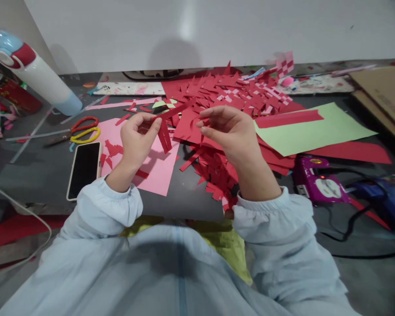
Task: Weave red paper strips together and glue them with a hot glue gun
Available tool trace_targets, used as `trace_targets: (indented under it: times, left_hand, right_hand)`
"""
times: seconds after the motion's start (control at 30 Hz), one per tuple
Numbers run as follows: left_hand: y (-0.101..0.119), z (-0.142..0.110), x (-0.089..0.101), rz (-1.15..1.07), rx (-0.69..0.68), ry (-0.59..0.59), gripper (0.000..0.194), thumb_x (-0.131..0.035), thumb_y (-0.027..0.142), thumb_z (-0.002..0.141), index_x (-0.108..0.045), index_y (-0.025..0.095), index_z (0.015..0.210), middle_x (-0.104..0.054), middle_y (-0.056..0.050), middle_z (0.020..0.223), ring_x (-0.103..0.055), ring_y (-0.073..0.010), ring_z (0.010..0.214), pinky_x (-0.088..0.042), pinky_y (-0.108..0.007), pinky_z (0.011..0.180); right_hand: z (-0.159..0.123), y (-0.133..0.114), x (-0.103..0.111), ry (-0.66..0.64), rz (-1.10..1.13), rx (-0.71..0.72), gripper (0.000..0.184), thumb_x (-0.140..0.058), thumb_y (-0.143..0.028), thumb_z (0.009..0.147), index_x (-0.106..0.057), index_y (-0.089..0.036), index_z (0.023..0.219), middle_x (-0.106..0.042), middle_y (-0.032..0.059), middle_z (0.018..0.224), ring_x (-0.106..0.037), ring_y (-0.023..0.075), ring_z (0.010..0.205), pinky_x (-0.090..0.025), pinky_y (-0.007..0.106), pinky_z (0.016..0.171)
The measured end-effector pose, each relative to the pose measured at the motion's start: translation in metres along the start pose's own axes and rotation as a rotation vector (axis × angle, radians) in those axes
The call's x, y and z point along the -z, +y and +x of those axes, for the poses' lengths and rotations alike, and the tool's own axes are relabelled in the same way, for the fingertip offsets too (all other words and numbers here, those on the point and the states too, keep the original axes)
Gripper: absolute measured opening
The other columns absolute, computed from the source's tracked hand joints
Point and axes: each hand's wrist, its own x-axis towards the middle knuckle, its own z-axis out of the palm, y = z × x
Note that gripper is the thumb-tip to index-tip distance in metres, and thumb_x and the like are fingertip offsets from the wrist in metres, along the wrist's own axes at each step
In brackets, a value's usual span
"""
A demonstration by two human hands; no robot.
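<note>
My left hand [138, 139] is closed, thumb against forefinger, on a red paper piece [165, 137] cut into strips. One strip reaches up to the right and others hang down. My right hand [232, 134] is raised over the red paper, its thumb and fingers curved and apart, with nothing clearly between them. Below my left hand lies a pink sheet [154, 177] with red scraps on it. Beneath and beyond my right hand spreads a large heap of cut red paper pieces [213, 90], some woven with pink in a check.
Left are scissors [85, 130] with red and yellow handles, a phone [84, 169] and a white bottle [42, 74]. Right are a green sheet [318, 134], a purple box [320, 182] with cables, a blue tool [379, 199] and cardboard [384, 96]. A white panel [217, 30] stands behind.
</note>
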Motion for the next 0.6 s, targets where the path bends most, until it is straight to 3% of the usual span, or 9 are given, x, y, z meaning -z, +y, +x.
trace_targets:
  times: [0.23,0.47,0.6]
  left_hand:
    - [0.003,-0.001,0.0,-0.004,0.004,0.002,0.021,-0.073,0.039,0.08,-0.067,0.019,0.077,-0.068,0.001,0.071,-0.061,-0.0082,0.06,-0.049,-0.019,0.056]
    - [0.004,-0.001,-0.001,0.019,-0.03,0.005,0.023,-0.073,0.042,0.081,-0.066,0.02,0.078,-0.068,0.002,0.071,-0.061,-0.0088,0.061,-0.051,-0.021,0.058]
    - [0.006,-0.003,0.0,0.062,-0.112,0.022,0.019,-0.071,0.04,0.083,-0.067,0.022,0.079,-0.067,0.001,0.075,-0.06,-0.0094,0.063,-0.05,-0.023,0.059]
  right_hand:
    - [-0.001,-0.001,-0.003,-0.008,0.127,-0.009,0.018,-0.072,-0.024,0.074,-0.069,-0.022,0.091,-0.074,0.0016,0.088,-0.073,0.019,0.091,-0.059,0.039,0.09]
    - [0.002,0.005,0.001,0.063,0.067,-0.094,0.014,-0.072,-0.026,0.075,-0.065,-0.021,0.086,-0.073,0.0022,0.08,-0.074,0.0212,0.092,-0.061,0.038,0.083]
    - [0.004,0.009,0.004,0.114,0.052,-0.046,0.007,-0.07,-0.026,0.078,-0.065,-0.023,0.082,-0.074,0.0035,0.085,-0.073,0.0199,0.086,-0.061,0.038,0.08]
